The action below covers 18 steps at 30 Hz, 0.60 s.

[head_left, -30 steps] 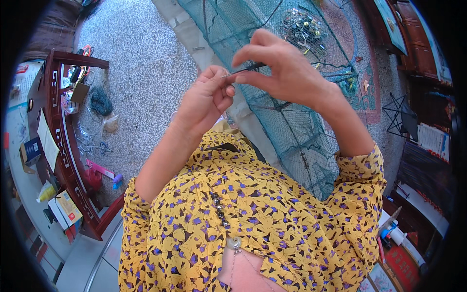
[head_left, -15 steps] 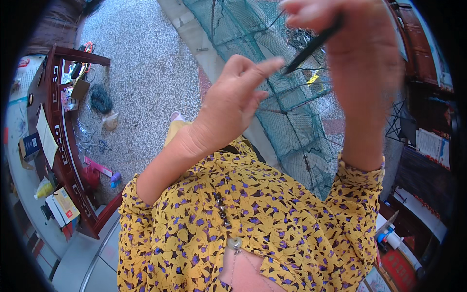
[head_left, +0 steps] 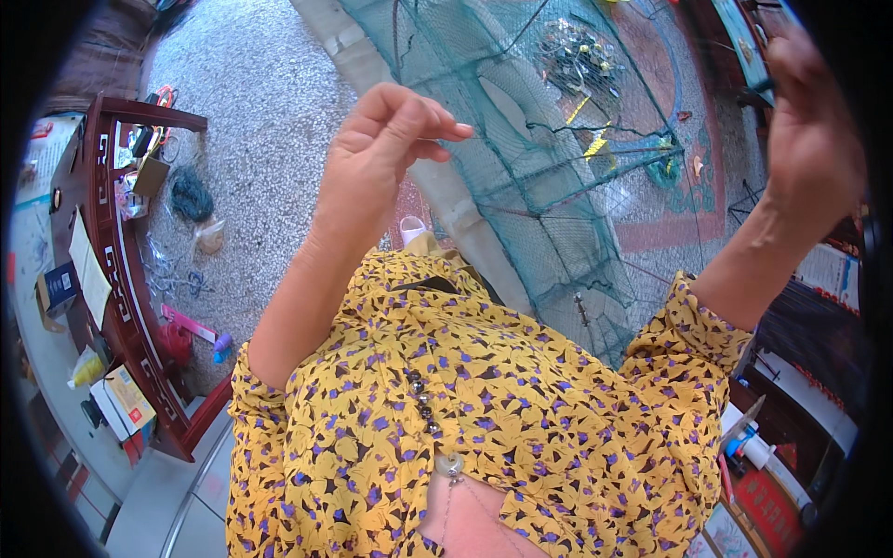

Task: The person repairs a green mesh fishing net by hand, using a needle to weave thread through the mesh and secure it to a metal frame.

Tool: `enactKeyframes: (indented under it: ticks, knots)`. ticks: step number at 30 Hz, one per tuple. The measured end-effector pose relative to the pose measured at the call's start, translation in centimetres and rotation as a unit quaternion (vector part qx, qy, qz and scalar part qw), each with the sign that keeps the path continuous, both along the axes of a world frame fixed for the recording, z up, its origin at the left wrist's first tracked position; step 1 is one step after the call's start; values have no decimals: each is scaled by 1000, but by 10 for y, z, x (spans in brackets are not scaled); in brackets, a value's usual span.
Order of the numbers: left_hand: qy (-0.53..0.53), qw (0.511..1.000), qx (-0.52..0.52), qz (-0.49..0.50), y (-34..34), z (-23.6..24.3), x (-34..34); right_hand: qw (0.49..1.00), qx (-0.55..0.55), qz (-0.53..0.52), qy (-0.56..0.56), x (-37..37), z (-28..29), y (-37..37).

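My left hand [head_left: 386,139] is raised over the strip of pale stone, its thumb and index finger pinched together. A hint of fine thread shows at its fingertips, too thin to make out surely. My right hand [head_left: 811,135] is far out at the right edge, closed and blurred by motion. The slim dark netting needle seen in it a moment before is now hardly visible. Beyond and between the hands spreads a green mesh net [head_left: 567,228] with dark cross-frames, like a folding fish trap. Neither hand appears to touch the mesh.
At the left stands a dark red wooden frame [head_left: 121,307] with boxes and papers beside it. A dark green bundle of cord [head_left: 192,193] and a clear bag [head_left: 210,235] lie on the speckled floor. Yellow strips [head_left: 597,142] show through the net. Dark furniture lines the right side.
My right hand has swung outward to the right, away from my left hand. My left hand has drawn back leftward and up, its pointing finger now pinched to the thumb. More of the net shows.
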<state>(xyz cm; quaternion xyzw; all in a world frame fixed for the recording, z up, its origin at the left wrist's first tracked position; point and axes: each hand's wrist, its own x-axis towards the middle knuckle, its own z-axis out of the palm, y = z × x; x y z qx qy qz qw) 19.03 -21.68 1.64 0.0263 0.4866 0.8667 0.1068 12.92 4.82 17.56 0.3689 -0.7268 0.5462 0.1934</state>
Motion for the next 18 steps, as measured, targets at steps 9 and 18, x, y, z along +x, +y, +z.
enactKeyframes:
  ticks: [9,18]
  knots:
    - [-89,994,63,13,-5,-14,3,925,379,-15,-17,5,-97,-32]
    - [-83,997,-5,-3,4,-15,11,925,377,-13,-48,7,-114,-41]
